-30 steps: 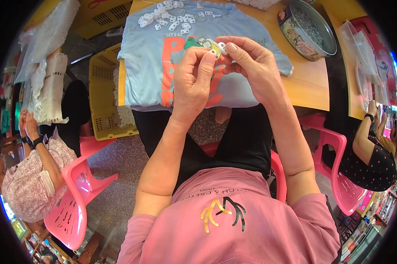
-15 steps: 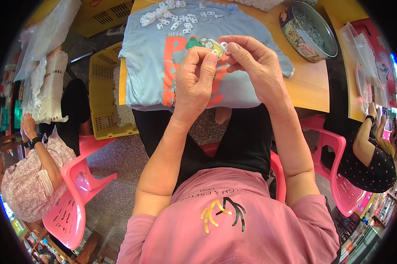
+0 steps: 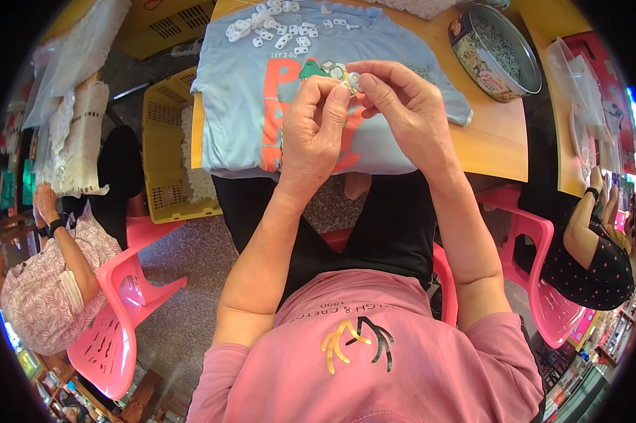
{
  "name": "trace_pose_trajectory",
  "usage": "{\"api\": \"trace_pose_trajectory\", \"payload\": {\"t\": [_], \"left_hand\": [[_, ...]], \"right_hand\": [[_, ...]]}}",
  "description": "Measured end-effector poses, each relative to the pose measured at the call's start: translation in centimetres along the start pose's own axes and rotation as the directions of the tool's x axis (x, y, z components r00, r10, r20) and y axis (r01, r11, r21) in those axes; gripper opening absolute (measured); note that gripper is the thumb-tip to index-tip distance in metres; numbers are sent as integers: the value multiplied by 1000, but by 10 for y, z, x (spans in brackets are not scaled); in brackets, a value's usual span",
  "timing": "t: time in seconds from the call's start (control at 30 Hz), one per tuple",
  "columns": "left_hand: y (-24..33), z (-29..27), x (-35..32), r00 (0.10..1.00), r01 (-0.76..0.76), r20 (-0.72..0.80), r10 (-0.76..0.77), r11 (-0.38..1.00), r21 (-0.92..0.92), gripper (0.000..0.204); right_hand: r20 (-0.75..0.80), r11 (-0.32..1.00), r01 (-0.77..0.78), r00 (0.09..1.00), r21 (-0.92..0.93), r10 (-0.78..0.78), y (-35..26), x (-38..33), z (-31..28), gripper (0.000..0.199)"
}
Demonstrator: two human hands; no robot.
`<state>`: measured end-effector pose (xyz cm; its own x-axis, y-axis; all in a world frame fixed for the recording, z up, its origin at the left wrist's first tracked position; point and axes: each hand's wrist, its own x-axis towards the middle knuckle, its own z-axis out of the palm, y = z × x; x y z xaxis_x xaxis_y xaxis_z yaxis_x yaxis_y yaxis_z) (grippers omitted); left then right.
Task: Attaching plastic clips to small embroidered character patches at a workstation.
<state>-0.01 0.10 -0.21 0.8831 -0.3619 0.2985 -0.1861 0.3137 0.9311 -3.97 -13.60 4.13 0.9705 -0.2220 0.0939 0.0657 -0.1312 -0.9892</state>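
Above a light blue T-shirt (image 3: 233, 113) spread on the table, my two hands meet fingertip to fingertip. A small white plastic piece (image 3: 354, 80) with a round hole is pinched between the thumb and fingers of my right hand (image 3: 411, 106). Thumb and forefinger of my left hand (image 3: 312, 130) are pressed together right beside it, touching or almost touching the piece. Whatever those left fingertips hold is too small and covered to make out. At the shirt's far end lie several loose white plastic pieces (image 3: 282, 42), many with two holes.
A round tin (image 3: 483, 77) of small metal parts stands at the table's far right. A yellow crate (image 3: 164, 141) with white pieces is left of the table (image 3: 501, 151). Pink chairs (image 3: 124, 296) stand on both sides, with a person (image 3: 57, 282) at left and another (image 3: 593, 254) at right.
My right hand has shifted slightly down and left, bringing the white piece closer against the left fingertips. The left hand has hardly moved.
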Motion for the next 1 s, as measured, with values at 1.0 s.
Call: {"api": "trace_pose_trajectory", "payload": {"t": [1.0], "left_hand": [[-9, -6, -1, 994, -54, -100, 38, 985, -161, 15]], "right_hand": [[-53, 992, 106, 993, 62, -103, 1, 2, 34, 20]]}}
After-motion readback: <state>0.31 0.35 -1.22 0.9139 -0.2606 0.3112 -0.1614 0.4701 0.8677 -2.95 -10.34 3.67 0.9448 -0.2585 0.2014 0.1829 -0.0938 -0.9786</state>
